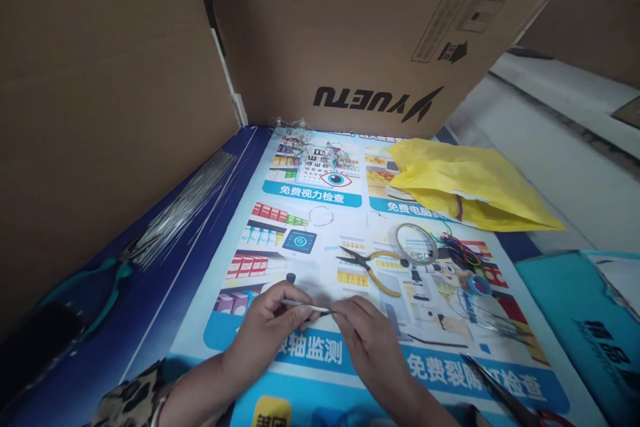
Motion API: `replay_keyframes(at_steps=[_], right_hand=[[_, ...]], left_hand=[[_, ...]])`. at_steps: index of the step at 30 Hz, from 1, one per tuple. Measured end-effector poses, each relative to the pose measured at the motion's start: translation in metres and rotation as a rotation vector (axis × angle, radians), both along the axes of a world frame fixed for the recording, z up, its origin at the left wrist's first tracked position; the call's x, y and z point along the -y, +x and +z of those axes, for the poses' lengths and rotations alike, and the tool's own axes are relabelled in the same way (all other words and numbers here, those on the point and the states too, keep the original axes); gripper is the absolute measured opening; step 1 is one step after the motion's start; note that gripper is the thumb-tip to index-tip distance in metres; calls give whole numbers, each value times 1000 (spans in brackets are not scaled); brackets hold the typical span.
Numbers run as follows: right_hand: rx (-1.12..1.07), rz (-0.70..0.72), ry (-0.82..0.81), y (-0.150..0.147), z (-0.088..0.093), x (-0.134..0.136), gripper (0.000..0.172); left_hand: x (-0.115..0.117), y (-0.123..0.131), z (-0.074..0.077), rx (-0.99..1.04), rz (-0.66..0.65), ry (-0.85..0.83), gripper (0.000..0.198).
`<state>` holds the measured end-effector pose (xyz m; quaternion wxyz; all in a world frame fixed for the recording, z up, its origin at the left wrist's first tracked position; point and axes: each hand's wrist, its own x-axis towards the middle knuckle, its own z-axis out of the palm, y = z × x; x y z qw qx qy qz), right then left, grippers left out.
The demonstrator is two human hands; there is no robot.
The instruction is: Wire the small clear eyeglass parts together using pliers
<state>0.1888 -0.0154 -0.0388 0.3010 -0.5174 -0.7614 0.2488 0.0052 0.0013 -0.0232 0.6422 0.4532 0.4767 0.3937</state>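
Note:
My left hand (pixel 280 320) is closed around a thin, whitish rod-like piece (pixel 316 308), held almost level above the printed sheet. Close to its right end, my right hand (pixel 367 333) has its fingertips pinched together. Whether those fingertips grip the same piece or a finer strand is too small to make out. Just beyond my hands lie yellow-handled pliers (pixel 373 268), jaws pointing left. A roll of clear tape (pixel 416 243) sits behind them to the right. Farther off, a thin wire ring (pixel 321 215) rests flat on the sheet.
Cardboard walls (pixel 350 33) enclose the back and left. Straight wires (pixel 185 207) and teal-handled cutters (pixel 107 287) lie left. To the right are a yellow bag (pixel 470 180), coloured wires (pixel 463 247), a teal package (pixel 575 320) and scissors (pixel 500 387). Tangled wire pieces (pixel 295 133) lie at the back.

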Motion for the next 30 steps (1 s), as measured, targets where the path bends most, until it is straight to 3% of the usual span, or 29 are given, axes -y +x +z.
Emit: replay_keyframes(at_steps=[4, 10, 14, 19, 30], right_hand=[[77, -28, 23, 3, -2, -4, 19], [209, -58, 151, 1, -1, -6, 20], [243, -53, 179, -2, 1, -5, 20], [236, -30, 233, -3, -1, -4, 21], [154, 4, 162, -2, 3, -5, 18]], left_hand=[[-7, -7, -2, -155, -73, 57, 11], [-19, -22, -11, -539, -248, 609, 13], [-17, -26, -11, -719, -333, 795, 18], [-13, -24, -8, -869, -345, 849, 24], [-17, -26, -11, -811, -335, 820, 16]])
